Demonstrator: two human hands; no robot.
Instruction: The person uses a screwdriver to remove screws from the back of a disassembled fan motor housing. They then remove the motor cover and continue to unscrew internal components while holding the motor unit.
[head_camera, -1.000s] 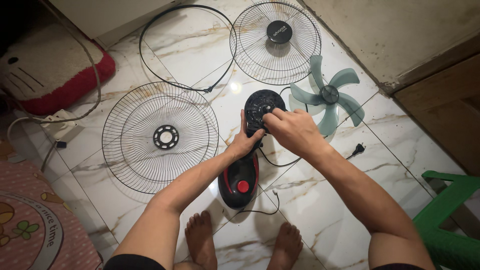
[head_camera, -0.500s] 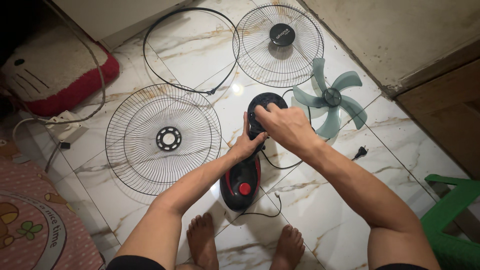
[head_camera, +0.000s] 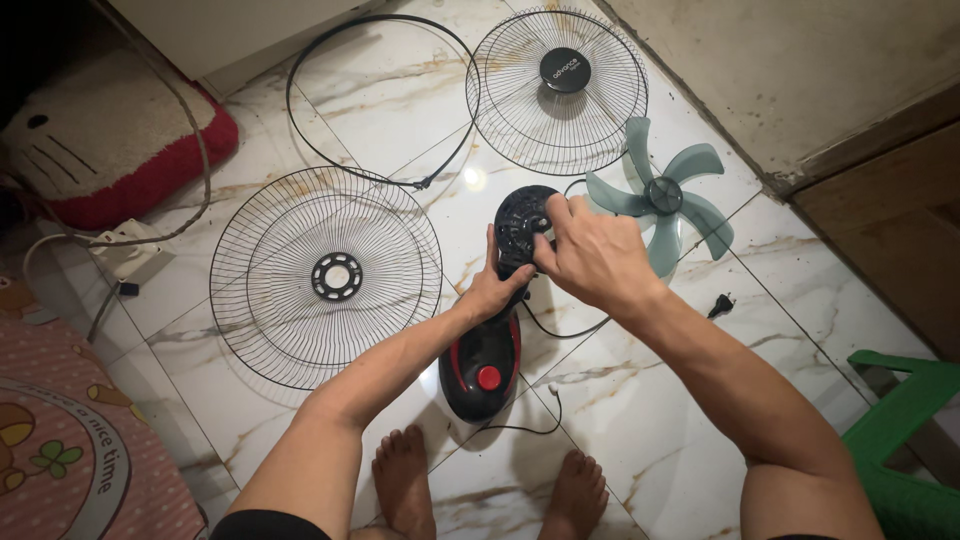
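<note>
A black and red fan body (head_camera: 482, 365) lies on the marble floor between my feet, its round black motor housing (head_camera: 518, 222) at the far end. My left hand (head_camera: 495, 285) grips the neck just below the motor housing. My right hand (head_camera: 592, 252) rests on the motor housing's right side, fingers curled over its face and covering part of it. A teal fan blade (head_camera: 662, 197) lies just right of my right hand. The rear wire grille (head_camera: 325, 275) lies to the left of my left arm, and the front grille with a black centre cap (head_camera: 558, 88) lies beyond.
A thin black ring (head_camera: 380, 95) lies at the top beside the front grille. The fan's cord and plug (head_camera: 720, 303) trail right. A red and white plush cushion (head_camera: 105, 140) and a power strip (head_camera: 130, 250) sit left, a green plastic stool (head_camera: 905, 450) at right, a pink mat (head_camera: 70, 440) lower left.
Both hands stay on the motor housing; my right hand has shifted slightly over its face. The view has drifted a little, so the parts on the floor sit slightly further right.
</note>
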